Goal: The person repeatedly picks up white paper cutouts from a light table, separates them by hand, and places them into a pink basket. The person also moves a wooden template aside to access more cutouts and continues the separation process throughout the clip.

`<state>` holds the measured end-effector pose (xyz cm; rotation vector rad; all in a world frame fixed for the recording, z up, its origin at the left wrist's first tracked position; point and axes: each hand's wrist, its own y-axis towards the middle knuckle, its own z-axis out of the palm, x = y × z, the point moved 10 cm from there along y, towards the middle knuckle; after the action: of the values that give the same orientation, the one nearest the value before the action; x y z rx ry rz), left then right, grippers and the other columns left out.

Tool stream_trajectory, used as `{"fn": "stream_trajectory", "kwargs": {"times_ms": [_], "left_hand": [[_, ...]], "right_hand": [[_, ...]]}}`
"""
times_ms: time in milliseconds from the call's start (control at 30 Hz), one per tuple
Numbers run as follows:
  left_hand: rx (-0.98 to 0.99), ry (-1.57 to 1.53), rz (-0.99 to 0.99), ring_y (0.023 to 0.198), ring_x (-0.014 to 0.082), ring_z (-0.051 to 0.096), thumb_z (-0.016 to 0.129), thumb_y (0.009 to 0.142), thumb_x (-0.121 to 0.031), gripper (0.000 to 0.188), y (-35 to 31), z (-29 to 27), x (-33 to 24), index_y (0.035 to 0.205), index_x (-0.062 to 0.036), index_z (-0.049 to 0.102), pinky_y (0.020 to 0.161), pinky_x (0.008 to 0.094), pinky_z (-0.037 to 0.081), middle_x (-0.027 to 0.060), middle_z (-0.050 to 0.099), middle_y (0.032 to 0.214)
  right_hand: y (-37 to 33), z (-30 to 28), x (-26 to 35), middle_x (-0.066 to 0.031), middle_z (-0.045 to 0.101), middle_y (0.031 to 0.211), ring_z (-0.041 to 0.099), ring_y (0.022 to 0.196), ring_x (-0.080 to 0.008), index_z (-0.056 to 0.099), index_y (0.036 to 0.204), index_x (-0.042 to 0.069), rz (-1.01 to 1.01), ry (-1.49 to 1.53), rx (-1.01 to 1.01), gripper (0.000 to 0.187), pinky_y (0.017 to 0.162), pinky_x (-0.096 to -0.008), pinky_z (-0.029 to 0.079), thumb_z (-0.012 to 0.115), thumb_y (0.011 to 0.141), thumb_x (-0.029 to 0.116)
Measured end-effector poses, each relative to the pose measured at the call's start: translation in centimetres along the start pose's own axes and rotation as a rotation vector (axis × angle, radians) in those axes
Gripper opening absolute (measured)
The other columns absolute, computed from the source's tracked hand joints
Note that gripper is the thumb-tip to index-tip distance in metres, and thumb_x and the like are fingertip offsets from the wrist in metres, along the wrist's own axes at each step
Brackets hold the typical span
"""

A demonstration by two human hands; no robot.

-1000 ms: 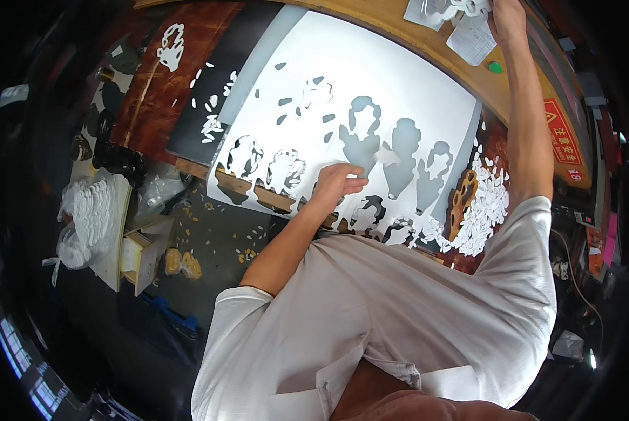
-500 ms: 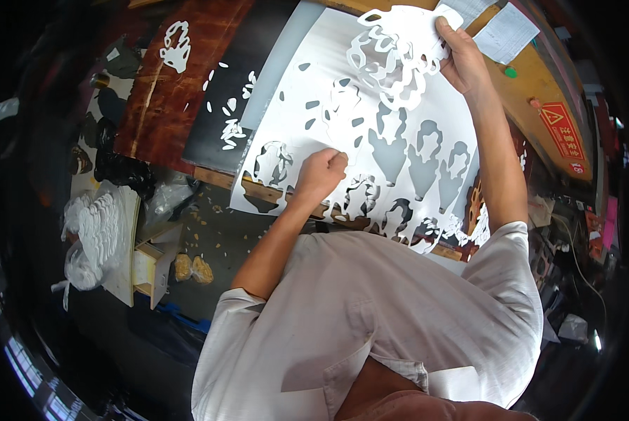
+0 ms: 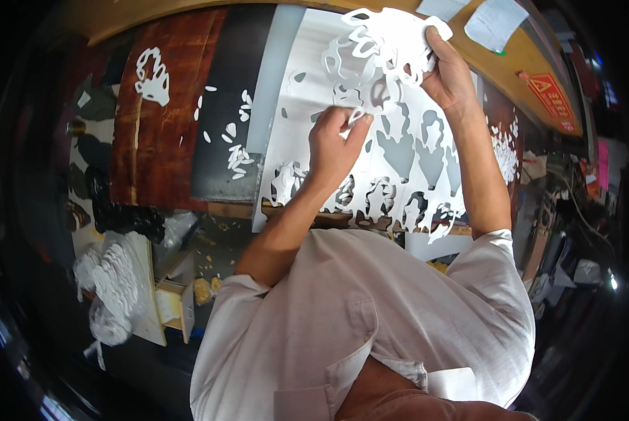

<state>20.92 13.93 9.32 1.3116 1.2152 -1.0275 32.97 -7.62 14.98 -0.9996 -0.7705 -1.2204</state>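
My right hand (image 3: 449,74) is closed on a bunch of white cut-out pieces (image 3: 391,43) with looped, lacy outlines, raised over the far part of a large white sheet (image 3: 297,140). Thumb and fingers of my left hand (image 3: 337,144) pinch the narrow end of another white cut-out piece (image 3: 355,118), just below the bunch. How far this piece reaches behind the bunch is hard to make out. The sheet is punched with rows of shaped holes. Through several of them grey shows, and the near row overhangs the table edge.
On a red-brown board (image 3: 167,140) at left lies a single white cut-out (image 3: 152,77). Small white scraps (image 3: 239,160) are scattered on a black panel (image 3: 220,186). A wooden ledge (image 3: 518,70) with a red warning label (image 3: 549,102) borders the right. Bagged white pieces (image 3: 118,274) stand lower left.
My left hand has risen from the sheet toward the bunch, now with a white cut-out piece in its fingers. My right hand still holds the bunch. The whole view has shifted slightly.
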Motion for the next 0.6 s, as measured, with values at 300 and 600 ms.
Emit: {"fn": "stream_trajectory", "kwargs": {"times_ms": [300, 600], "left_hand": [[0.353, -0.634, -0.753, 0.081, 0.0083, 0.057, 0.070, 0.105, -0.034, 0.036, 0.5, 4.5, 8.6, 0.117, -0.0008, 0.068, 0.054, 0.0271, 0.039, 0.0033, 0.066, 0.096], [0.128, -0.966, -0.545, 0.108, 0.0241, 0.068, 0.048, 0.114, -0.038, 0.044, 8.1, 2.2, 8.6, 0.133, -0.0012, 0.061, 0.090, 0.0431, 0.059, 0.0151, 0.065, 0.124]], "right_hand": [[-4.0, 1.0, -1.6, -0.0124, 0.075, 0.123, 0.076, 0.106, -0.0248, 0.062, 0.135, 0.002, 0.105, 0.115, -0.051, 0.038, 0.076, -0.0418, 0.064, 0.060, 0.111, 0.032], [-5.2, 1.2, -1.9, -0.0122, 0.076, 0.121, 0.077, 0.104, -0.0248, 0.063, 0.133, 0.002, 0.118, 0.155, -0.020, 0.038, 0.075, -0.0419, 0.065, 0.063, 0.110, 0.032]]}}
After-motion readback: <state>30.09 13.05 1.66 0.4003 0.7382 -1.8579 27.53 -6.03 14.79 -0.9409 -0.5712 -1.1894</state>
